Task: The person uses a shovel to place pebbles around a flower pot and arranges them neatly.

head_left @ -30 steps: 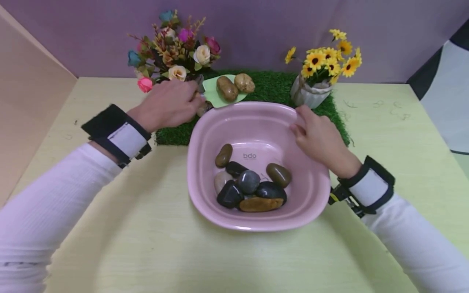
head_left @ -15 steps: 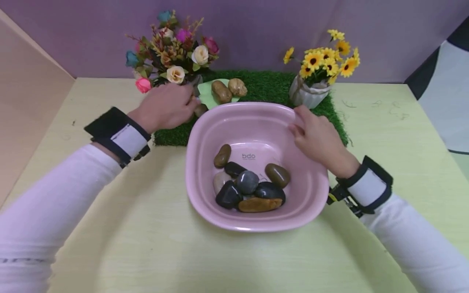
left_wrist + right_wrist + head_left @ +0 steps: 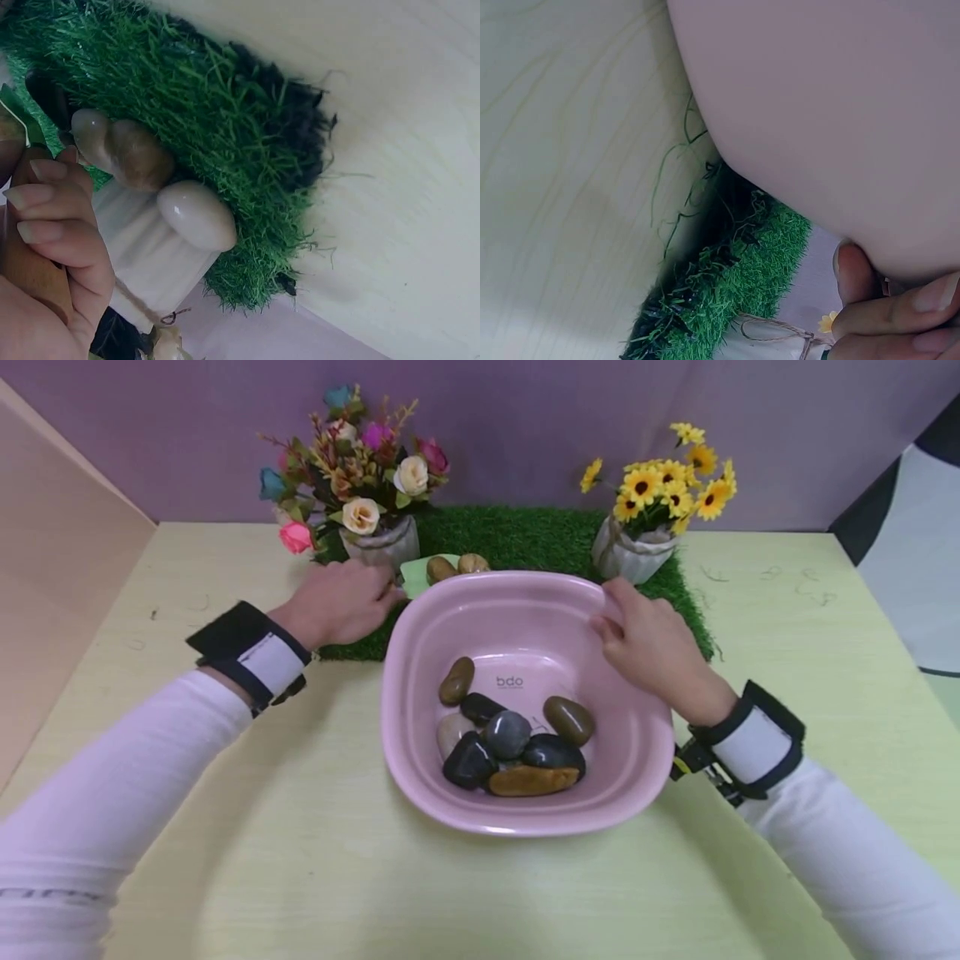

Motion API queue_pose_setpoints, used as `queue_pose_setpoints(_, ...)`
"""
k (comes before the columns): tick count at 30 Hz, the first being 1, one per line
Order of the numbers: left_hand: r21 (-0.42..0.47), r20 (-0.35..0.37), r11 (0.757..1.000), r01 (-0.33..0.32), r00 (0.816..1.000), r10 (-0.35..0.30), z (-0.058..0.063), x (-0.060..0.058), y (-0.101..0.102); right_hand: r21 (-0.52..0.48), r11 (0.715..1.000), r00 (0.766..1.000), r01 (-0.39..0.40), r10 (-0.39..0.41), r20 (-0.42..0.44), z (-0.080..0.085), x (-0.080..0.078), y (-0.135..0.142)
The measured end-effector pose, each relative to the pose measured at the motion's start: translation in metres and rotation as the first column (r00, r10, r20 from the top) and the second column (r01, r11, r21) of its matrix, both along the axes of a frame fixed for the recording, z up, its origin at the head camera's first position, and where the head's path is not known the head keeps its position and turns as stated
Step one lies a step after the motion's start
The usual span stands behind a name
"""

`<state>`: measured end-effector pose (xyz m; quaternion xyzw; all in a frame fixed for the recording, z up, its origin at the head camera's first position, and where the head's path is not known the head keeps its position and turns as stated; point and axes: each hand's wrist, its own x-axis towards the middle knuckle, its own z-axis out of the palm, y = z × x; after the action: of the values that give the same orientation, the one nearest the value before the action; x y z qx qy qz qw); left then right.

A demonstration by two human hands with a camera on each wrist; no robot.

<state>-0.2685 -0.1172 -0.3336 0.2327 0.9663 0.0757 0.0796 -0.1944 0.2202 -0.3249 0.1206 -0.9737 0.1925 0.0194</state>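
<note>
My left hand grips the wooden handle of a spatula with a light green blade. Two brownish stones lie on the blade, partly hidden behind the far rim of a pink basin. My right hand holds that basin by its far right rim, thumb inside and fingers over the outside, as the right wrist view shows. Inside the basin sit several smooth stones, among them a grey one, a black one and an orange-brown one.
A green grass mat spans the back, carrying a pot of mixed flowers and a pot of yellow flowers. Beside my left hand, a white stone and brown stones lie on the mat. A purple wall stands behind.
My left hand has come down and toward me with the spatula and its two stones, which now sit lower behind the basin's rim. The right hand and basin stay put.
</note>
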Motion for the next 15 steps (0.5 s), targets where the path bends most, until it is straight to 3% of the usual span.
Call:
queue_pose_setpoints(7, -0.003, 0.015, 1.000, 0.007, 1.000, -0.007, -0.0059, -0.0026, 0.0039, 0.002, 1.000, 1.000, -0.001, 0.001, 0.000, 0.0000, 0.0002, 0.0004)
queue_pose_setpoints(15, -0.017, 0.030, 1.000, 0.014, 0.999, -0.013, -0.0039, -0.0049, 0.0097, 0.004, 1.000, 1.000, -0.009, 0.009, -0.008, -0.0009, -0.0003, 0.0001)
